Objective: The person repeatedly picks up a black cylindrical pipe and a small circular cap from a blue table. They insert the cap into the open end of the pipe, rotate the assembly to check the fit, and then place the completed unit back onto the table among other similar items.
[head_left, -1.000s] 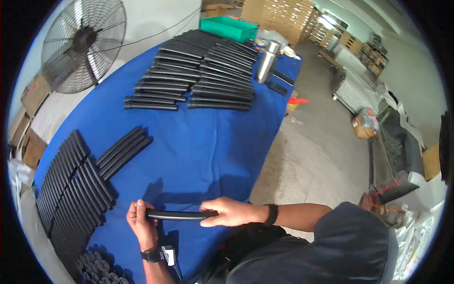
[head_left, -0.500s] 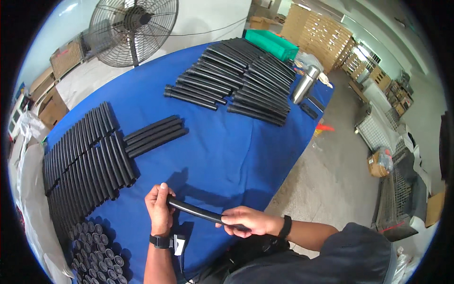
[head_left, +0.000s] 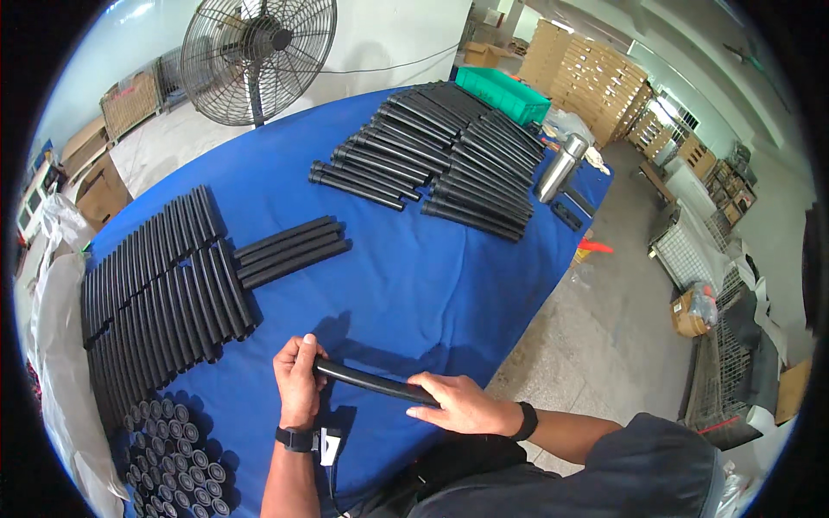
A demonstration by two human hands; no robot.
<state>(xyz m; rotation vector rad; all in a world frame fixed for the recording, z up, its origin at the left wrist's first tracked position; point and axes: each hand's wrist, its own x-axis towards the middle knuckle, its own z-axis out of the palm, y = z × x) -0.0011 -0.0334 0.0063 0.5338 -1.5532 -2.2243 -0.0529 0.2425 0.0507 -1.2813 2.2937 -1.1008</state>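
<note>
A smooth black tube (head_left: 373, 380) is held above the blue cloth, slanting slightly down to the right. My left hand (head_left: 298, 375) is closed around its left end, thumb pointing up. At the other end, my right hand (head_left: 466, 406) has the tube between its thumb and fingers; the tip is hidden in the palm. Both wrists wear black bands. To the left of my hands are rows of black tubes (head_left: 164, 302), with several separate tubes (head_left: 294, 250) lying beside them. Below those rows stand round black caps (head_left: 177, 457) in a cluster.
Longer black tubes with collared ends (head_left: 423, 155) lie in rows at the far side of the table (head_left: 389, 293). Beyond are a green crate (head_left: 503, 95) and a steel flask (head_left: 561, 168). A large fan (head_left: 259, 52) stands behind the table. Wire cages (head_left: 721, 371) line the right.
My right hand has loosened its wrap and slid to the tube's right end, its thumb now showing below the tube. The left hand keeps its hold. The whole view has shifted slightly.
</note>
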